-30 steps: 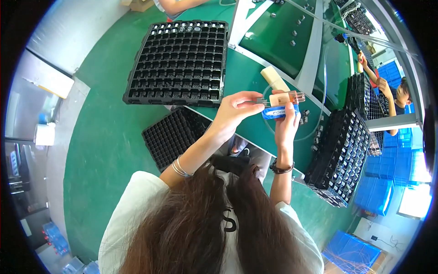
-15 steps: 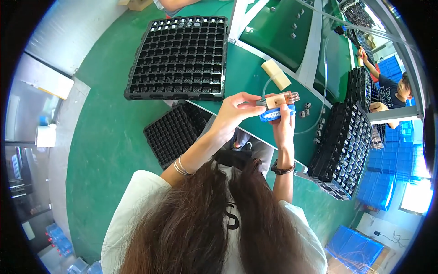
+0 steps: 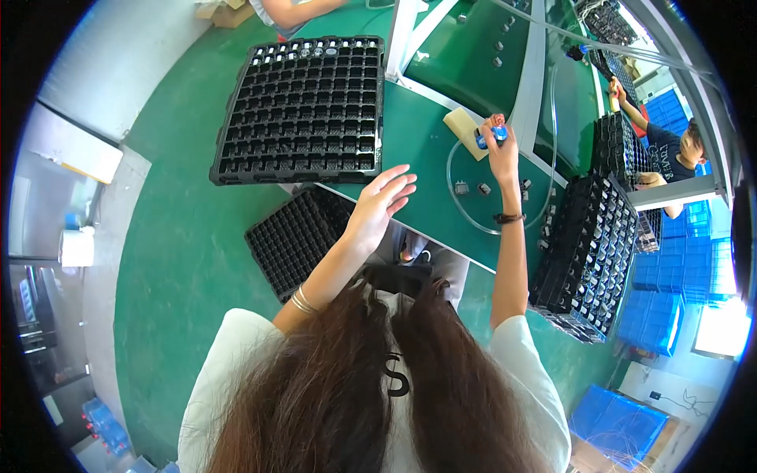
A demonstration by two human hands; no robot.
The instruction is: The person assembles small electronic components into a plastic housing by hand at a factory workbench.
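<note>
My right hand [image 3: 501, 150] is reached out over the green table, its fingers closed round a small blue device [image 3: 490, 135] with a copper-coloured end. The device is beside or over a cream block [image 3: 465, 131]; the hand partly hides it, and I cannot tell whether they touch. A thin clear tube [image 3: 453, 201] loops over the tabletop below. Two small metallic parts [image 3: 462, 188] lie inside the loop. Near the table's front edge my left hand [image 3: 377, 208] is empty, fingers apart, beside the corner of a large black compartment tray [image 3: 303, 110] with small clear parts in its far row.
Stacked black trays [image 3: 583, 252] filled with small parts stand at the right. More black trays [image 3: 288, 240] are below the table edge at left. A white frame post [image 3: 402, 39] rises at the back. Another person [image 3: 670, 162] works at far right; an arm [image 3: 303, 9] shows at the top.
My hands have parted. My right hand has carried the blue device forward to the cream block; my left hand has let go and drawn back, opening. Metallic parts now show where the hands were.
</note>
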